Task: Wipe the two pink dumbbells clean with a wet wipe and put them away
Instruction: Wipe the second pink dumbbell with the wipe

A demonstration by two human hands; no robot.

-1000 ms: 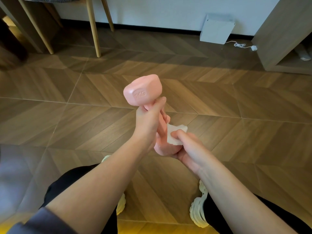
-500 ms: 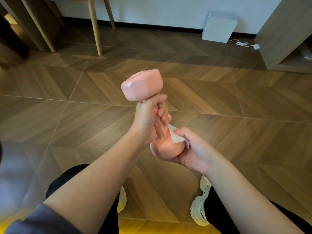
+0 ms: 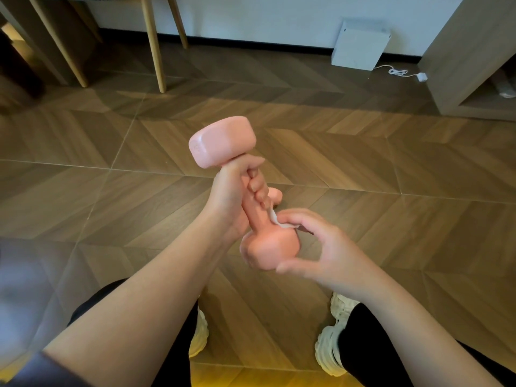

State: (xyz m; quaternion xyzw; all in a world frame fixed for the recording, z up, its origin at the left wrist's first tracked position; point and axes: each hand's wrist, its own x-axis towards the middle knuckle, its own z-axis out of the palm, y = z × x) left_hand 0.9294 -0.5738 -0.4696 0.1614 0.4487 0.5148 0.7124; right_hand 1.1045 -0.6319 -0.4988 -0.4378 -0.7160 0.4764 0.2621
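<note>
- Brown chevron wood-look floor [image 3: 363, 163] runs under both my hands, with bare floor on either side of them.
- Pale wooden chair legs [image 3: 153, 46] stand well beyond my left hand [image 3: 237, 196], and a flat white box [image 3: 358, 46] sits beyond my right hand [image 3: 315, 247].
- Left hand is wrapped tight round the handle of the tilted pink hex-headed dumbbell [image 3: 223, 143].
- Right hand's fingers curl, pressing a white wet wipe [image 3: 275, 219] onto its lower head.

The dumbbell [image 3: 223, 146] in your left hand [image 3: 230, 201] is pale pink. The wipe [image 3: 273, 217] at your right hand [image 3: 324, 252] is white.
</note>
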